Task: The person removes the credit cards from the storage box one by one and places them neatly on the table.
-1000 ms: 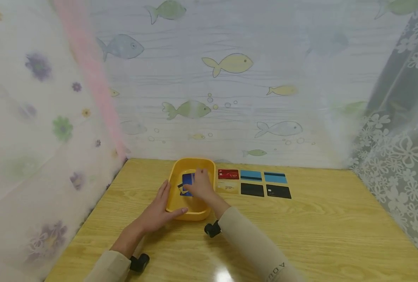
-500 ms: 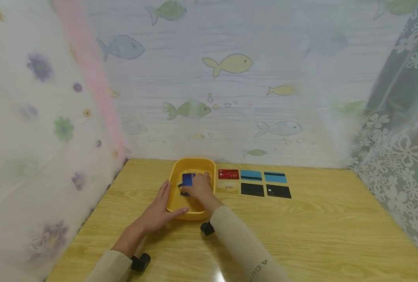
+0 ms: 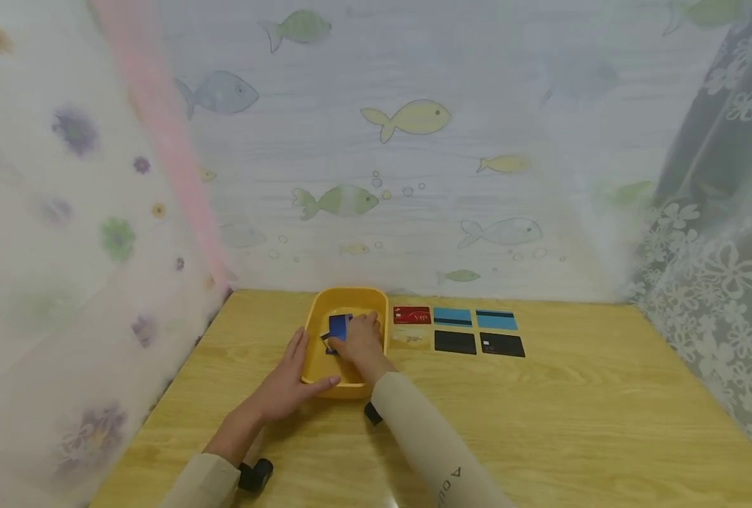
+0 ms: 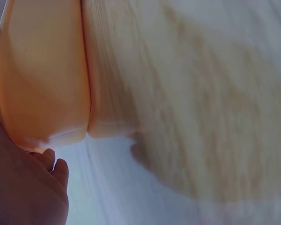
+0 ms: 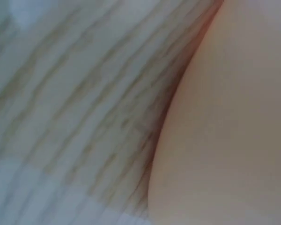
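Note:
A yellow plastic tray [image 3: 312, 370] stands on the table with cards lying in it. Among them are a blue card [image 3: 340, 325] and a small dark-and-gold card edge [image 3: 325, 340]. My left hand [image 3: 279, 384] rests against the tray's near left corner, fingers along the outer left wall and thumb over the near rim. In the left wrist view, part of the left hand [image 4: 28, 187] shows beside the tray wall [image 4: 42, 75]. My right hand [image 3: 360, 346] reaches into the tray over the cards, thumb on the left and fingers on the right. Its fingertips are hidden.
Right of the tray, two rows of cards lie flat on the wooden table [image 3: 541, 423]: a red VIP card [image 3: 411, 315], a gold card [image 3: 410, 339], blue cards [image 3: 452, 316] and black cards [image 3: 455, 342]. A fish-patterned curtain [image 3: 414, 212] hangs along the back edge.
My right hand has lowered slightly over the cards, and its forearm has swung left. The left hand stays at the tray. The rows of cards lie as before.

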Demonstrator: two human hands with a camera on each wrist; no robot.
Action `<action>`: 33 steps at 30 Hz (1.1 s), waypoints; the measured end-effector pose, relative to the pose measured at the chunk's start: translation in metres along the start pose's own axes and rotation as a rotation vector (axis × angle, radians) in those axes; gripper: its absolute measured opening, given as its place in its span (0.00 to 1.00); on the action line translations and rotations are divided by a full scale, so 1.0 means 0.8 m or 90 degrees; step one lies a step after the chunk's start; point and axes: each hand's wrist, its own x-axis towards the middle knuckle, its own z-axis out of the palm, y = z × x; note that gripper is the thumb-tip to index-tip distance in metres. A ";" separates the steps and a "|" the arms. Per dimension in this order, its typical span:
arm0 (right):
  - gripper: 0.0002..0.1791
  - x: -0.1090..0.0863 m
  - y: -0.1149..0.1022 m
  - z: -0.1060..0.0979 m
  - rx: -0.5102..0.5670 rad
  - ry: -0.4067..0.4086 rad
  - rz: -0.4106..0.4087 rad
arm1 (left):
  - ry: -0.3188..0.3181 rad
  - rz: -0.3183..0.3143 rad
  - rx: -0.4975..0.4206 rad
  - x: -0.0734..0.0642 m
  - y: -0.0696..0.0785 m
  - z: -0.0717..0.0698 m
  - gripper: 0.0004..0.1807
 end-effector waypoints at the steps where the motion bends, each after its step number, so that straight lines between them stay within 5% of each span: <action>1: 0.44 0.000 -0.001 0.001 -0.006 0.004 0.000 | 0.002 0.001 0.002 0.000 0.000 -0.001 0.66; 12: 0.33 0.002 0.001 -0.002 0.040 0.006 0.006 | 0.004 0.006 0.001 -0.001 0.001 0.000 0.66; 33: 0.36 0.001 0.003 -0.002 0.145 0.036 0.013 | -0.003 -0.004 0.007 0.001 0.001 -0.001 0.68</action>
